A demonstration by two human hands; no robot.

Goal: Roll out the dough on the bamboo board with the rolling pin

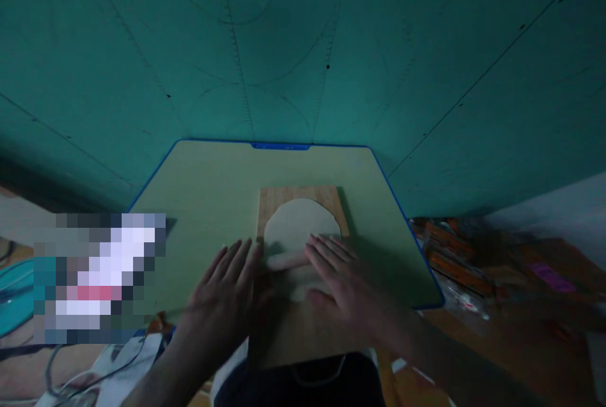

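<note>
Our left hand [225, 296] is flat with fingers outstretched, gripping nothing, at the left end of a rolling pin [288, 260]; whether its palm touches the pin, we cannot tell. Between our hands, the pin lies across a thin, rounded dough sheet [303, 223] on a wooden board [288, 344], atop our blue-edged table [208, 180]. Our right hand [343, 281], likewise uncurled, covers the pin's right end.

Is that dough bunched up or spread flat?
Spread flat: the dough lies as a thin, rounded sheet on the wooden board, with the rolling pin across it.
</note>
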